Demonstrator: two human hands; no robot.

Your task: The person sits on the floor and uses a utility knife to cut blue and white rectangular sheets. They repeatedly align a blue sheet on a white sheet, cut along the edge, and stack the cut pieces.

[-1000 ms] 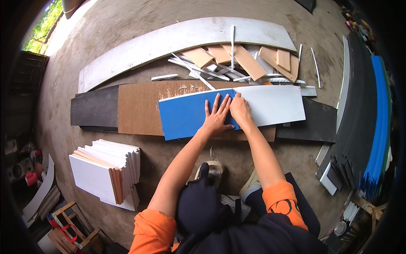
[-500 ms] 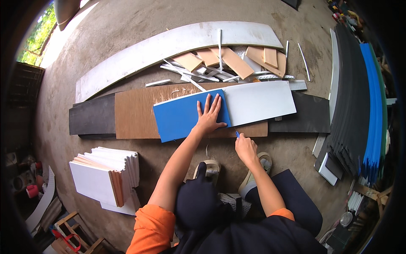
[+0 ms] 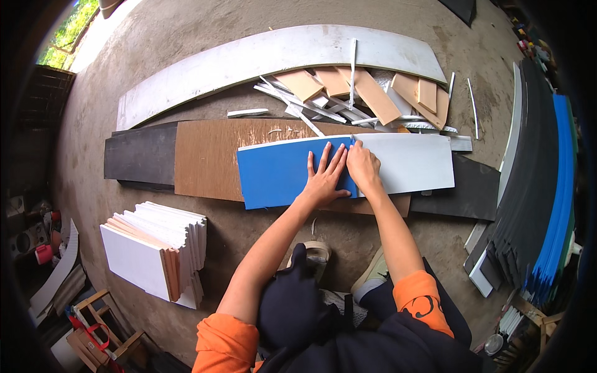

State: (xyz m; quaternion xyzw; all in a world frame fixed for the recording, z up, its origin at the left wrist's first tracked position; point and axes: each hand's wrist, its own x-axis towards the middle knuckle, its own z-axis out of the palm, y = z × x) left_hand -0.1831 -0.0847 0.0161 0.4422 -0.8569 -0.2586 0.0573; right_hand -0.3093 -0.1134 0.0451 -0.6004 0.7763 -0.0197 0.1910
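A blue foam sheet (image 3: 273,175) lies over the left part of a white sheet (image 3: 415,163), both on a worn brown board (image 3: 208,158). My left hand (image 3: 326,180) presses flat on the blue sheet near its right edge, fingers spread. Just right of it, my right hand (image 3: 365,165) is closed at the far end of that edge, where blue meets white. In its grip is a blue-handled cutter knife, mostly hidden by the fingers; its blade cannot be made out.
Beyond lie peach and white offcuts (image 3: 373,99) and a long white board (image 3: 273,53). A stack of cut white sheets (image 3: 137,261) stands at the near left. Long black sheets (image 3: 522,168) and blue sheets (image 3: 559,199) are piled at the right.
My right hand, with the cutter knife, has moved from the near end of the blue sheet's right edge to its far end. My left hand still presses on the sheet.
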